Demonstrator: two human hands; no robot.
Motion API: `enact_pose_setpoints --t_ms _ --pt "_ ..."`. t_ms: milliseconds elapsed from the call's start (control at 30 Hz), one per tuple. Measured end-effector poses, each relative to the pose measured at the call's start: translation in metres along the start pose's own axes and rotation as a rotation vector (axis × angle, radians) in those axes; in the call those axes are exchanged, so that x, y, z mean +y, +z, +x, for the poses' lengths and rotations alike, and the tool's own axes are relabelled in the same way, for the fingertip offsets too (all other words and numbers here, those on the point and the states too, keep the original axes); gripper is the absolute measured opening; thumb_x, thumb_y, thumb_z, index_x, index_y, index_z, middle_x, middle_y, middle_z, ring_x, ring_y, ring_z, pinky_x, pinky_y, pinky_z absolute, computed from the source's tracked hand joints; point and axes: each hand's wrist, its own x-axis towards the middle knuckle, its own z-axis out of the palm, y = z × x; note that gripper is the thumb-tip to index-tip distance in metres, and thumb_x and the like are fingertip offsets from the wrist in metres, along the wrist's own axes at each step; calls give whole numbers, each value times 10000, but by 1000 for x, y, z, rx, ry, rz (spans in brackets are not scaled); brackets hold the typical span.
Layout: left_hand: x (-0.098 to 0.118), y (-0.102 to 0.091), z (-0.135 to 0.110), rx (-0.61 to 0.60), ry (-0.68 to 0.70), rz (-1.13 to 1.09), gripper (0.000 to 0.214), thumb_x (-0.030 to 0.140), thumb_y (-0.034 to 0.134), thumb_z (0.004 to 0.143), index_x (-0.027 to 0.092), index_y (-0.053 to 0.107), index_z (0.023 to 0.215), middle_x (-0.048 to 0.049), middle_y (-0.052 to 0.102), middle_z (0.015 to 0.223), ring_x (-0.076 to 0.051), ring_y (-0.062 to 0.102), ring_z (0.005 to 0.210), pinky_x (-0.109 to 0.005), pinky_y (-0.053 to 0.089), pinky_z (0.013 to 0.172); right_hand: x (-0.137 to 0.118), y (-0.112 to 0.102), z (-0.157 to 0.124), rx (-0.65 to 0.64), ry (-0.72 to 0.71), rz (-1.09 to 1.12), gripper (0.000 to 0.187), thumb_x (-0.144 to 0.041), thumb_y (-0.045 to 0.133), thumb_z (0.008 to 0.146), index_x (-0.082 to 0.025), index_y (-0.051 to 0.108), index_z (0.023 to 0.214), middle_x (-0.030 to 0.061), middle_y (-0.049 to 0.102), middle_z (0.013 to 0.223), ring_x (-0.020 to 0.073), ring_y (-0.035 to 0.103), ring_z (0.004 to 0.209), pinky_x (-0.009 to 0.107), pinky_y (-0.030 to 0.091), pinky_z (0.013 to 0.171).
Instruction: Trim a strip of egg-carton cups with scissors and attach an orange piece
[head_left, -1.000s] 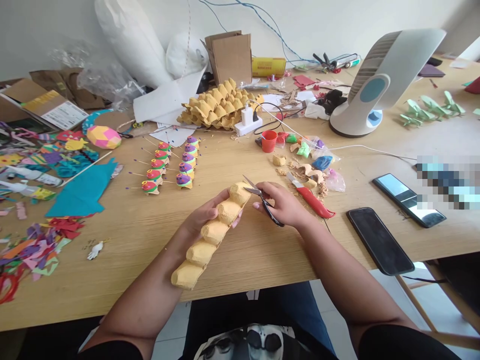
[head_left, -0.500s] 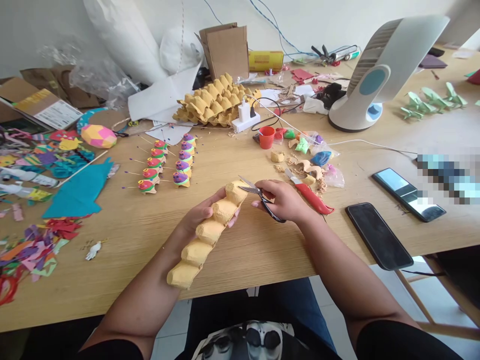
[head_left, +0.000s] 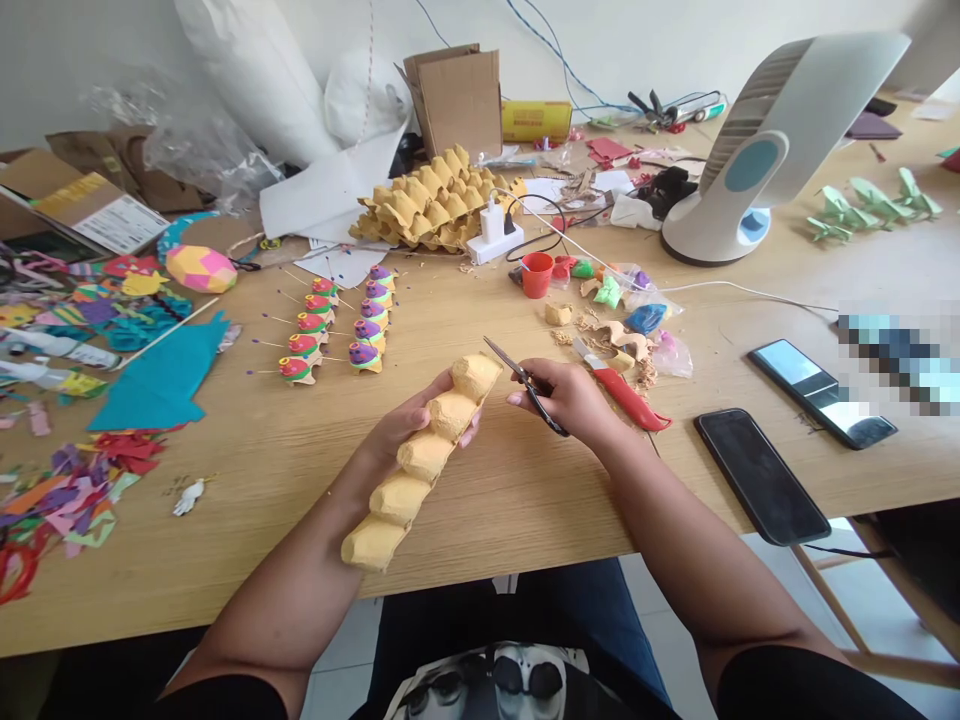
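A strip of yellow egg carton (head_left: 424,455) with several cups in a row is gripped near its far end by my left hand (head_left: 409,420), thumb on top and fingers underneath. My right hand (head_left: 559,392) holds a pair of scissors (head_left: 517,372) by the dark handles. Their blades look closed together and point up and left, just right of the strip's far cup and apart from it. Beyond the strip stand two rows of painted egg-carton figures, one red and green (head_left: 304,343), the other purple (head_left: 365,328), with pin-like sticks in them.
A red-handled knife (head_left: 630,398) lies right of my right hand, near carton scraps and a red cup (head_left: 536,275). Two phones (head_left: 761,475) rest further right. Stacked egg trays (head_left: 435,200), a power strip (head_left: 495,243) and a white fan (head_left: 739,160) stand behind. Paper scraps (head_left: 67,490) cover the left.
The scissors' blades have come together and moved off the carton's far cup, slightly to the right. My left hand still grips the strip in nearly the same place.
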Motion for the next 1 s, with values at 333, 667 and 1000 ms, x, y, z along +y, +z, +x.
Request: enact_pose_setpoints --t_ms 333,667,1000 --pt "1 3 2 4 -22 -16 698 702 885 619 369 708 1207 -31 654 871 -189 578 656 -318 408 632 -14 -8 -3 -113 -20 -48 383 -568 637 964 -206 645 1089 -9 569 811 164 527 734 276 372 680" --pt "7 8 -5 21 -84 -17 742 673 921 581 324 695 1196 -36 682 863 -187 594 654 -315 426 634 -6 -12 -2 -165 -88 -102 451 -630 680 932 -192 682 1039 -23 536 747 152 499 679 270 346 658" --pt "5 5 -2 -10 -85 -27 731 682 928 563 339 673 1156 -24 679 837 -177 582 598 -296 389 579 -6 -14 -3 -151 -49 -93 459 -644 693 921 -192 710 999 -25 542 727 142 487 662 264 338 648"
